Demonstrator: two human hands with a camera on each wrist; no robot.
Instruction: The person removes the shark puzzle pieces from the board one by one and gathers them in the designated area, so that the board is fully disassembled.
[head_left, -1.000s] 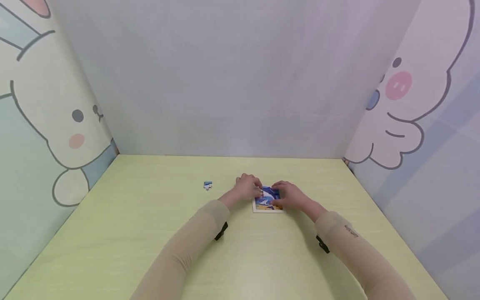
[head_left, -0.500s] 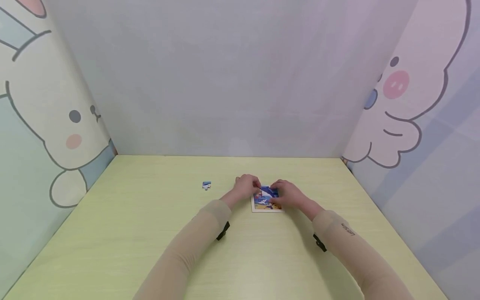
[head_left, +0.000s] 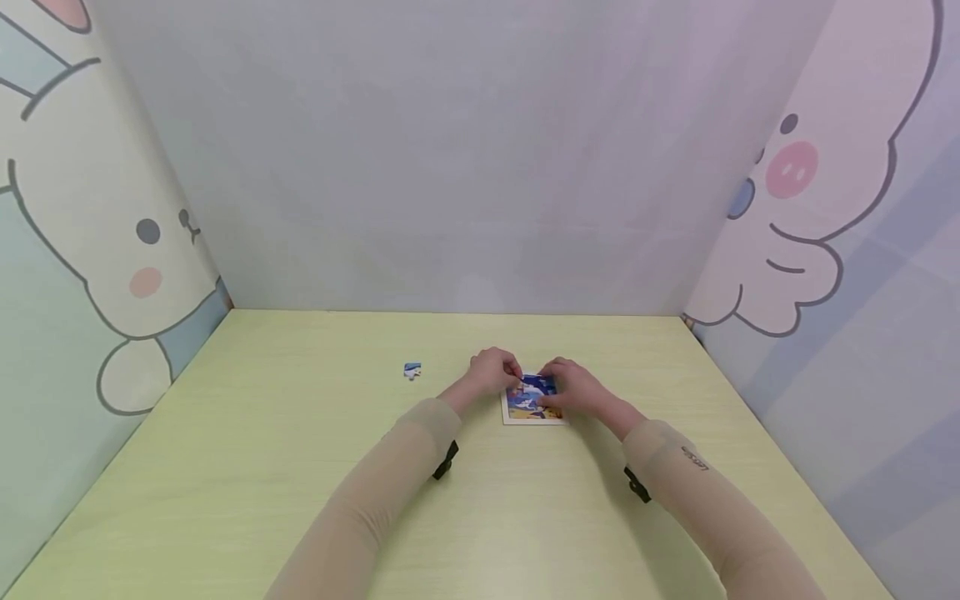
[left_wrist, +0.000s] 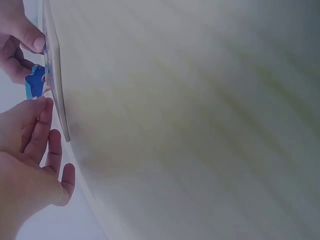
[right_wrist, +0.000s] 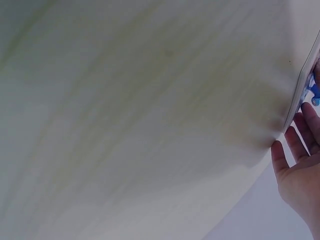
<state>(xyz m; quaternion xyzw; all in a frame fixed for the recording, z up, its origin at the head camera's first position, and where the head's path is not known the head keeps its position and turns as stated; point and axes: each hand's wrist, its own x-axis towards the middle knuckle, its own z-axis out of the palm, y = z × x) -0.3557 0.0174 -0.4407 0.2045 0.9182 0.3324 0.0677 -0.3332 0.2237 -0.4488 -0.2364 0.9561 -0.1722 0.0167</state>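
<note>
A small jigsaw puzzle [head_left: 528, 408] with a white frame and a blue and orange sea picture lies flat on the table. At its upper left, my left hand [head_left: 492, 372] pinches a blue puzzle piece [left_wrist: 35, 82] between thumb and forefinger. In the left wrist view that piece stands tilted up from the board. My right hand [head_left: 581, 389] rests on the puzzle's right side, thumb over the picture and fingers at the far edge, hiding that part. The right wrist view shows the fingers of this hand [right_wrist: 302, 170] extended along the board's edge.
A loose blue and white puzzle piece [head_left: 412, 371] lies on the pale yellow table [head_left: 300, 433], left of my left hand. A plain grey wall [head_left: 450, 167] rises behind the table, and cartoon-printed panels [head_left: 142, 208] stand at both sides.
My left thumb and forefinger have drawn together at the puzzle's upper left, and less white shows there. My right hand has hardly moved. The head view has shifted slightly.
</note>
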